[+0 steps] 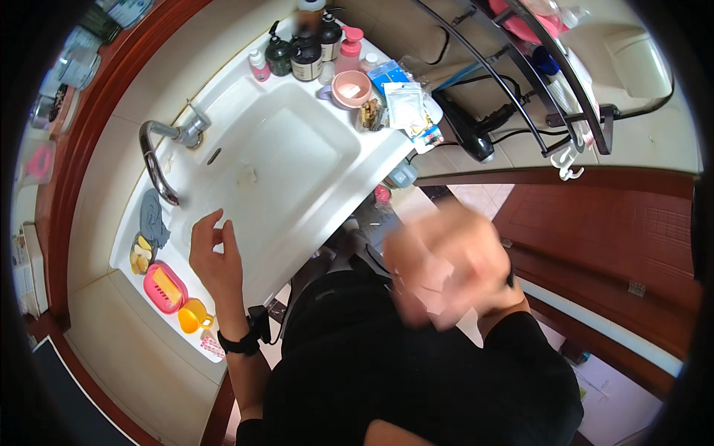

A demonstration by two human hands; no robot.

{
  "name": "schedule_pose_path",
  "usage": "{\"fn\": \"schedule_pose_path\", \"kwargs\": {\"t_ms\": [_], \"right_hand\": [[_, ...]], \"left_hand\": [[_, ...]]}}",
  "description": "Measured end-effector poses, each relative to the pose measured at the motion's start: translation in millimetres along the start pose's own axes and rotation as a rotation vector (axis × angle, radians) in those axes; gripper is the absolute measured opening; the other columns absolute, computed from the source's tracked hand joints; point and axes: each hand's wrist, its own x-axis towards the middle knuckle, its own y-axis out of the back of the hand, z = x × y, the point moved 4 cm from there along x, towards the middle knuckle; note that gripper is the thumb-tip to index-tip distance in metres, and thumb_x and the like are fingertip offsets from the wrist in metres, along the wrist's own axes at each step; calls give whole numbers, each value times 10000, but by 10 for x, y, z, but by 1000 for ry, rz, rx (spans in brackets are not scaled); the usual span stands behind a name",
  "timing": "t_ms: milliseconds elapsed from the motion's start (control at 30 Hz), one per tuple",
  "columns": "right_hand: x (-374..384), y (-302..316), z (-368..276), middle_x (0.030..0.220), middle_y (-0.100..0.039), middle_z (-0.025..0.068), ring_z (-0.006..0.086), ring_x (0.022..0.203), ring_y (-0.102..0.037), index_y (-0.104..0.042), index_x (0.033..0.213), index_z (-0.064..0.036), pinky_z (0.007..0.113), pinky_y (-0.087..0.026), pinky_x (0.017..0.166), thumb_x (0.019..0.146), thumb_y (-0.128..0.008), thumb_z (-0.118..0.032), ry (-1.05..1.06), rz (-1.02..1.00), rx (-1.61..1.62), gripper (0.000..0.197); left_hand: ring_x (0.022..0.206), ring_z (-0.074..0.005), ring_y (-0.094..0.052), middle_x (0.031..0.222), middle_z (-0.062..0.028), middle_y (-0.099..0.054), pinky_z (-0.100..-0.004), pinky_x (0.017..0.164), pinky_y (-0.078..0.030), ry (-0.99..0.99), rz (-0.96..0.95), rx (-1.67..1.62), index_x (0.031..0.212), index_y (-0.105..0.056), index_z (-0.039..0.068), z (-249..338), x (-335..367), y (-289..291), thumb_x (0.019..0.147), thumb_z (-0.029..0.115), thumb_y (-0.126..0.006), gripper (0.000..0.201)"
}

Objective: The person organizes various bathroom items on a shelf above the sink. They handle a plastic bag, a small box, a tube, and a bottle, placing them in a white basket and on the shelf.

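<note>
My left hand (216, 256) hovers over the near left rim of the white sink (327, 215). Its fingers are curled but apart, with a gap between thumb and forefinger and nothing between them. A black strap with a small device (253, 331) circles that wrist. My right hand (476, 253) is raised in front of my dark top, right of the sink, and smeared by motion. A thin pale crumpled sheet (431, 286) shows at its fingers; the blur hides its exact kind. Inside the basin lies a small whitish patch (247, 176).
A chrome faucet (152, 152) arches over the basin's left. Along the left rim are a grey cloth (153, 218), a pink soap dish (165, 288) and a yellow cup (195, 317). Pump bottles (306, 59), a pink mug (351, 89) and packets (407, 106) crowd the back; a hair dryer (472, 130) hangs right.
</note>
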Motion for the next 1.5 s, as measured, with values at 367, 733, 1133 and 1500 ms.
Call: {"fn": "schedule_pose_path", "kwargs": {"t_ms": [367, 733, 1133, 1500], "right_hand": [[-454, 1626, 2285, 1335, -572, 194, 393, 1182, -526, -418, 1497, -22, 453, -438, 1038, 625, -893, -93, -485, 583, -1195, 995], [-472, 1654, 2420, 1155, -586, 154, 343, 1080, -559, -616, 1196, -28, 413, -452, 981, 594, -899, -181, -499, 588, -1164, 682], [613, 515, 894, 1273, -600, 50, 149, 1217, -546, -544, 1366, -73, 311, -407, 1070, 638, -917, -73, -132, 267, -405, 818], [1056, 37, 754, 1357, -553, 75, 185, 1287, -527, -526, 1398, -39, 354, -410, 1120, 659, -897, -10, -2, 216, -153, 828]], "left_hand": [[667, -149, -612, 899, -78, -686, -280, 637, -504, 77, 65, 131, 1097, -710, 17, -169, -150, 332, 917, 8, -688, 182], [663, -144, -612, 902, -87, -687, -273, 651, -519, 103, 43, 66, 1093, -708, 8, -44, -91, 298, 902, 7, -707, 191], [870, -198, -665, 1148, -88, -690, -311, 779, -549, -290, -128, -514, 1209, -696, 60, 1384, 601, 138, 780, 112, -863, 463], [1055, -141, -637, 1229, -94, -649, -301, 884, -550, 0, -123, -1023, 1432, -512, -10, 1228, 727, 517, 1011, 41, -599, 433]]}}
